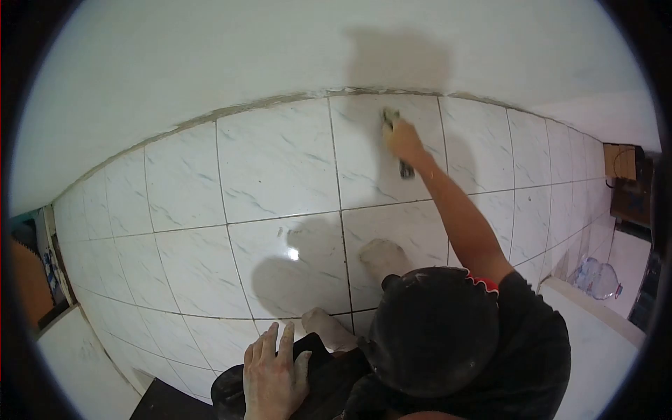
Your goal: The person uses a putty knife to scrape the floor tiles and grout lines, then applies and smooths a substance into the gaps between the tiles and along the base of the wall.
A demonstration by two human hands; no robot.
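Note:
My right hand (pixel 404 140) is wrapped around a small hand tool with a dark handle (pixel 407 170). The handle's end sticks out below the fist, and a pale greenish part shows above the fingers; what kind of tool it is I cannot tell. Hand and tool are over a white marbled floor tile (pixel 276 164), a little short of the wall's foot. Lower down, my left hand (pixel 275 374) rests with fingers outstretched against black clothing over my leg. Whitish dust coats its fingers. Both hands are apart from each other.
A rough grey joint (pixel 231 110) runs along the bottom of the white wall (pixel 210 49). My bare feet (pixel 383 257) stand on the tiles. At the right lie a clear plastic bottle (pixel 600 278) and a cardboard box (pixel 619 162). A low ledge (pixel 595 308) edges the floor there.

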